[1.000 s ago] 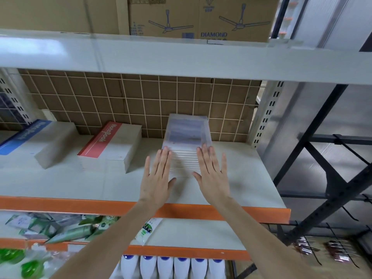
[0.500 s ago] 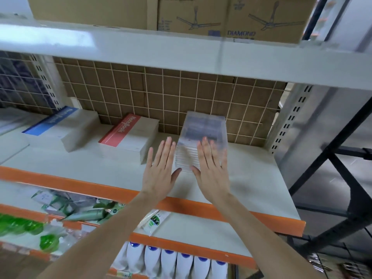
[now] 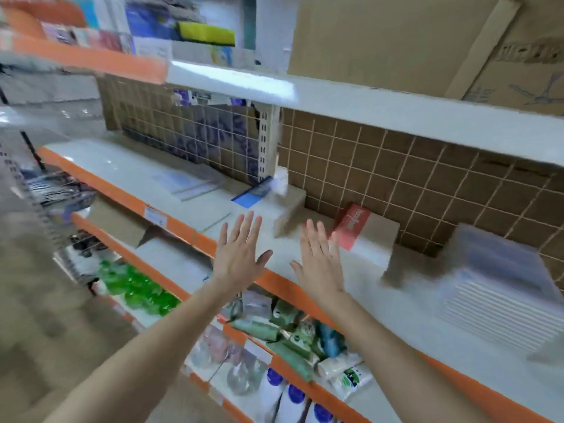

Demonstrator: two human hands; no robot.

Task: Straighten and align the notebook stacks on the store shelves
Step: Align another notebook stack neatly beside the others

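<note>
The view is blurred by motion. Both my hands are raised in front of the white shelf (image 3: pixel 406 309) with its orange front edge, fingers straight and spread, holding nothing. My left hand (image 3: pixel 239 250) and my right hand (image 3: pixel 317 254) hover apart from every stack. A blue-covered notebook stack (image 3: pixel 268 198) lies just beyond my hands. Right of it lies a red-covered stack (image 3: pixel 363 233). A clear-wrapped stack (image 3: pixel 500 288) sits at the far right. Flat, pale notebooks (image 3: pixel 189 184) lie further left on the shelf.
A brown wire-grid back panel (image 3: pixel 412 178) closes the shelf behind the stacks. Cardboard boxes (image 3: pixel 396 41) stand on the white shelf above. The lower shelf holds green bottles (image 3: pixel 137 288), packets and white bottles (image 3: pixel 293 395). An aisle floor lies at the left.
My view has swung left along the shelf. Both hands have come off the clear-wrapped stack, which now sits far to the right, and hover open before the blue and red stacks.
</note>
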